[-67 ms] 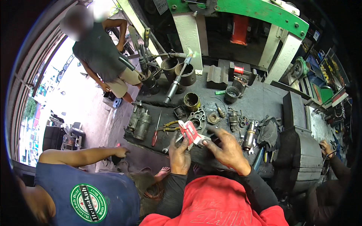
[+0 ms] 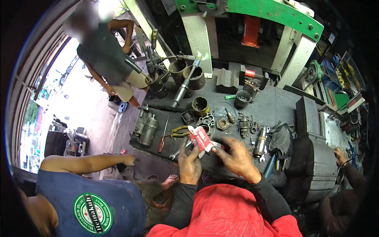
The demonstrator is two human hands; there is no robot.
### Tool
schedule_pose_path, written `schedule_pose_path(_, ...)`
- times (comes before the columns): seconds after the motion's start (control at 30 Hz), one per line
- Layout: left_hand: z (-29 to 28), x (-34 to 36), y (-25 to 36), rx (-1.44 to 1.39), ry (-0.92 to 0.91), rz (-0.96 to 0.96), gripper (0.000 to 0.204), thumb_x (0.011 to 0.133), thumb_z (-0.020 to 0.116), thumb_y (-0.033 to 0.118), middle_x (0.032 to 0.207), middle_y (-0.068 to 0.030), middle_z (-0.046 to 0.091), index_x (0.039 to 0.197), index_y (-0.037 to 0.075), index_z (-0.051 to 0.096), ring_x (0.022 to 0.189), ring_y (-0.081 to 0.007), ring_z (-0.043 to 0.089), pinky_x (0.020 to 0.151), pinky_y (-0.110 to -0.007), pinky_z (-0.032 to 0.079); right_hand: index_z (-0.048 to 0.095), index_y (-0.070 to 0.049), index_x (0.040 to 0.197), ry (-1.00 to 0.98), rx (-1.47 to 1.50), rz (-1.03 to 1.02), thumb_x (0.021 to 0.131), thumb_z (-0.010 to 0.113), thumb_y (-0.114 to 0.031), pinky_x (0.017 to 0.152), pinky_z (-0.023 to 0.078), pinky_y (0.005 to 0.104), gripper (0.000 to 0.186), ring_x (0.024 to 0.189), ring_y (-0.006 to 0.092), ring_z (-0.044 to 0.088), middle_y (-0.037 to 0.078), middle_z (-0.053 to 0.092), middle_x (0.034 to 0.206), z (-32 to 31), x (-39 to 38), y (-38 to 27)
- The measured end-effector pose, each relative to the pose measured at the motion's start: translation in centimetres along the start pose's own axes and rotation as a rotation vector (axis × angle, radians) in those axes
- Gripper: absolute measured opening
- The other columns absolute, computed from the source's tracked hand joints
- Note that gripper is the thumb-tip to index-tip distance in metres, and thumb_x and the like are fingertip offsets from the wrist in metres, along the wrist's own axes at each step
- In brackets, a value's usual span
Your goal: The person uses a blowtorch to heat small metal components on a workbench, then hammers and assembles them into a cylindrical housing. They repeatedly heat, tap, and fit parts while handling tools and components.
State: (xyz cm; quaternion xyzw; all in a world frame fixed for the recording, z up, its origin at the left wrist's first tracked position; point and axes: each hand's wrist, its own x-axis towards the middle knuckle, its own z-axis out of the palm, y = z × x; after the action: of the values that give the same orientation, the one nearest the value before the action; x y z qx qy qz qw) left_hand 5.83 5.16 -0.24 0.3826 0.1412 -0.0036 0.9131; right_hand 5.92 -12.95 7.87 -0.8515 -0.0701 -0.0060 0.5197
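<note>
Lettering [image 2: 203, 138] on red-white packet [image 2: 200, 141] illegible

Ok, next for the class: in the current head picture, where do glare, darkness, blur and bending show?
Head view: the ground outside at left washes out toward white; head view: the slatted wall curves along the black rim; head view: the head of the standing person is blurred, while the screwdriver and red-and-white packet look fairly clear.

A person in shorts [image 2: 103, 55] stands left of a green-and-white metal frame [image 2: 264, 12].
</note>
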Motion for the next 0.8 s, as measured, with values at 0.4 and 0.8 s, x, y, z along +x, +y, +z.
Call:
schedule_pose_path(0.4,7.4,1.5,-2.1,0.206,-0.115,-0.052,0.021,0.09,0.076,-0.003,0.099,-0.0091,0.075,0.111,-0.002,0.07,0.085,-0.0192,0.074,0.081,-0.033,0.059,0.067,-0.004,0.092,0.175,-0.396,-0.386,0.081,0.076,-0.009,0.068,0.05,0.049,0.015,0.078,0.0352,0.062,0.013,0.06,0.082,-3.8,-2.4,3.8)
schedule_pose_path(0.8,9.0,15.1,-7.3,1.371,-0.132,0.224,0.056,0.087,0.088,0.019,0.115,-0.0198,0.074,0.128,-0.009,0.062,0.1,-0.0295,0.074,0.093,-0.04,0.059,0.076,0.003,0.11,0.473,0.362,0.312,0.093,0.077,-0.004,0.071,0.054,0.0313,0.019,0.079,0.016,0.067,0.009,0.075,0.094,-8.9,-10.0,9.5)
